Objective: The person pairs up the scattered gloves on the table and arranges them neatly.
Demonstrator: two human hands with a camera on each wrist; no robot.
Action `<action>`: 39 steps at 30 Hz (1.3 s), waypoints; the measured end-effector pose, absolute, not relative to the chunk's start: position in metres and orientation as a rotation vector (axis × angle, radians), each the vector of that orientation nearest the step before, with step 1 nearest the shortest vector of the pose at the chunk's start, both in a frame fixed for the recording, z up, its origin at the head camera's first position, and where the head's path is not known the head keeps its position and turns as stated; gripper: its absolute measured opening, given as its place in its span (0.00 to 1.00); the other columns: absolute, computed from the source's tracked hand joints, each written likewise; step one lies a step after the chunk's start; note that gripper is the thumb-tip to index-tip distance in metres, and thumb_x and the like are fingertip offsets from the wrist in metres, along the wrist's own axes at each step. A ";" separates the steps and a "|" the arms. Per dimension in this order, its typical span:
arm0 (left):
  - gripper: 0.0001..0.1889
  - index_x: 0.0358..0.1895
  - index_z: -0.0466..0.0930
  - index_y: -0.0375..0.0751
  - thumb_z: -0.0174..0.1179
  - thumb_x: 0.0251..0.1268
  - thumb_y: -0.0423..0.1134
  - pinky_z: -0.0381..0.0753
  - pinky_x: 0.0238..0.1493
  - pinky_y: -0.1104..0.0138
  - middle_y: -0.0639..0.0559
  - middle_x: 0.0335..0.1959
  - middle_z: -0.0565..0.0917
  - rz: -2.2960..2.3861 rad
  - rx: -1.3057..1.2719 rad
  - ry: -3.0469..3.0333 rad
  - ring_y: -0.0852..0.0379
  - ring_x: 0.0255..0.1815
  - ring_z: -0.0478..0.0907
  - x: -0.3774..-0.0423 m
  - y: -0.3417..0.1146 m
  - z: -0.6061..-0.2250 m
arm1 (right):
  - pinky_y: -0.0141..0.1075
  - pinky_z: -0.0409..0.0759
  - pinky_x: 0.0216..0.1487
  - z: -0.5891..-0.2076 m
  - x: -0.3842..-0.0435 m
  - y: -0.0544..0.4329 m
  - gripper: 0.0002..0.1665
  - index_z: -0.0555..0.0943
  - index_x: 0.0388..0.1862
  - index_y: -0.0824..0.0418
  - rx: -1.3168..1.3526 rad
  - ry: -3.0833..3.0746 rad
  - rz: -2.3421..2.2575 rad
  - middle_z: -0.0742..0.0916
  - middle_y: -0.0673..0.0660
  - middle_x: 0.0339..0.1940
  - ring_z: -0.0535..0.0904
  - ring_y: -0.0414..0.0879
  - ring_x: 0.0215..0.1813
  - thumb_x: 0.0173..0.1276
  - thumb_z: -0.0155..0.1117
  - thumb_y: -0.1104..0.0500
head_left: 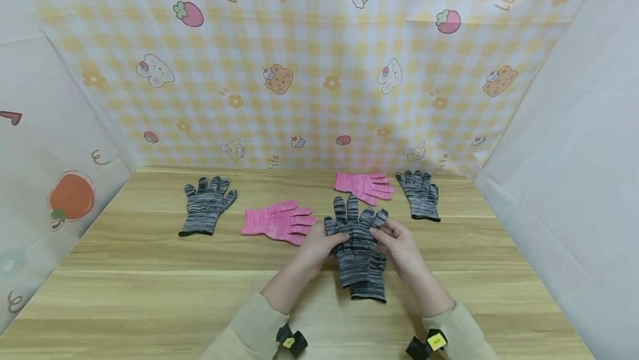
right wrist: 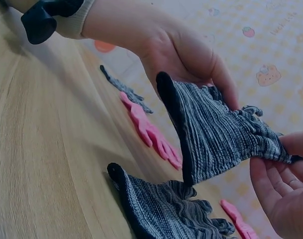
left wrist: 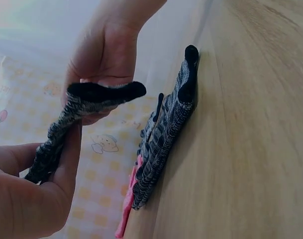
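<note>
A dark grey-and-black striped knit glove (head_left: pixel 353 249) is held up above the table, fingers pointing away and cuff toward me. My left hand (head_left: pixel 318 244) pinches its left side, thumb on top. On the glove's right side, near the thumb of the glove, my right hand (head_left: pixel 399 246) pinches the knit. The right wrist view shows the held glove (right wrist: pixel 216 132) tilted between both hands, apart from the tabletop. Beneath it lies a second dark striped glove (head_left: pixel 374 288), partly covered in the head view; its black-edged cuff (left wrist: pixel 188 92) shows in the left wrist view.
A pink glove (head_left: pixel 277 222) lies left of my hands, and another pink glove (head_left: pixel 363 185) lies behind them. Lighter grey striped gloves rest at the far left (head_left: pixel 204 207) and far right (head_left: pixel 421 196). A checked cloth (head_left: pixel 319 44) hangs behind the wooden table (head_left: pixel 150 293).
</note>
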State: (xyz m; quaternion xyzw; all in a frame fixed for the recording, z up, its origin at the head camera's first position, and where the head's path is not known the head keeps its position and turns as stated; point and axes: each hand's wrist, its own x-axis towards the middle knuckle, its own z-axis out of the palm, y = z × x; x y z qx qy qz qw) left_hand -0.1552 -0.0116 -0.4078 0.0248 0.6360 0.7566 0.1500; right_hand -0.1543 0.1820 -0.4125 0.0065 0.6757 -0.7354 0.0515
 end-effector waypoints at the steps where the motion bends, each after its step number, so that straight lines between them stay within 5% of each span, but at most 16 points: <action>1: 0.12 0.47 0.77 0.23 0.58 0.63 0.29 0.84 0.38 0.63 0.44 0.35 0.85 2.165 0.075 1.827 0.56 0.33 0.82 -0.155 -0.012 -0.408 | 0.35 0.79 0.33 -0.413 -0.154 0.182 0.10 0.71 0.26 0.60 0.024 2.053 -2.235 0.74 0.50 0.21 0.69 0.40 0.26 0.67 0.59 0.68; 11: 0.13 0.48 0.77 0.25 0.59 0.61 0.28 0.84 0.38 0.61 0.40 0.37 0.85 2.095 0.178 1.819 0.50 0.35 0.84 -0.155 -0.015 -0.411 | 0.32 0.77 0.29 -0.414 -0.153 0.187 0.24 0.61 0.16 0.57 0.080 2.080 -2.124 0.64 0.49 0.17 0.61 0.40 0.21 0.68 0.61 0.63; 19: 0.16 0.52 0.76 0.25 0.59 0.62 0.28 0.84 0.37 0.58 0.38 0.40 0.84 2.051 0.140 1.813 0.47 0.37 0.84 -0.155 -0.011 -0.415 | 0.36 0.80 0.30 -0.414 -0.152 0.190 0.23 0.63 0.16 0.57 0.085 2.059 -2.110 0.64 0.47 0.12 0.59 0.40 0.15 0.71 0.58 0.59; 25: 0.15 0.51 0.76 0.24 0.60 0.61 0.28 0.84 0.36 0.59 0.38 0.38 0.84 2.036 0.134 1.823 0.46 0.36 0.84 -0.154 -0.009 -0.416 | 0.31 0.78 0.25 -0.415 -0.151 0.189 0.25 0.63 0.14 0.56 0.129 2.011 -2.145 0.66 0.47 0.14 0.65 0.39 0.17 0.72 0.56 0.57; 39: 0.16 0.50 0.75 0.25 0.61 0.59 0.29 0.85 0.31 0.59 0.39 0.35 0.84 1.967 0.175 1.893 0.46 0.33 0.84 -0.154 -0.005 -0.418 | 0.30 0.71 0.23 -0.415 -0.150 0.190 0.23 0.64 0.16 0.56 0.088 2.091 -2.054 0.69 0.47 0.16 0.60 0.38 0.16 0.70 0.59 0.60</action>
